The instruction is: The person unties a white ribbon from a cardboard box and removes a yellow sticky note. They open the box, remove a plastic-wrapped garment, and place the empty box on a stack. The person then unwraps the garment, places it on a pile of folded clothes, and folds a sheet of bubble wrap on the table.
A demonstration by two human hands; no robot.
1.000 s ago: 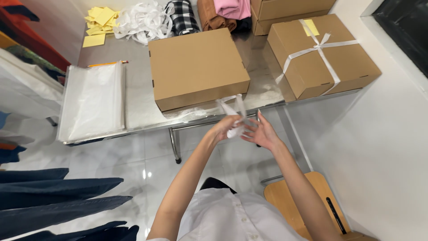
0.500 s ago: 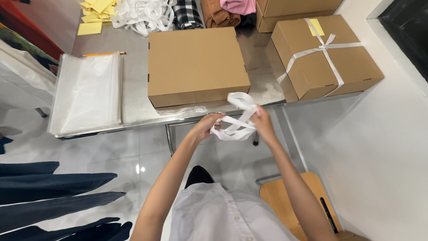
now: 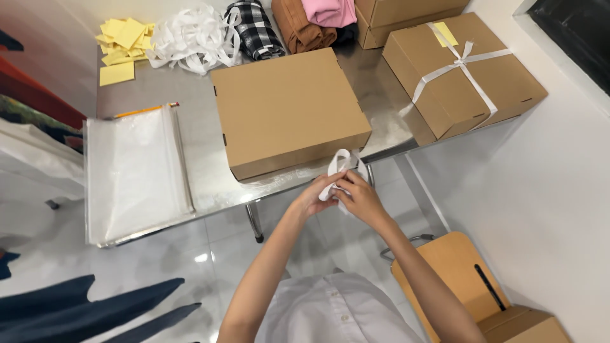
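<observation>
Both hands, left hand (image 3: 316,195) and right hand (image 3: 359,197), grip white ribbon (image 3: 338,166); loops smaller, bunched tighter than before

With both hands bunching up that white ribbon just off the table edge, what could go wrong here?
The white ribbon is looped and crumpled between the left hand and right hand, so it might knot or crease. It is held past the edge of the metal table, so if it slips it would likely drop to the floor. The plain cardboard box sits close to that edge and could get nudged.
</observation>
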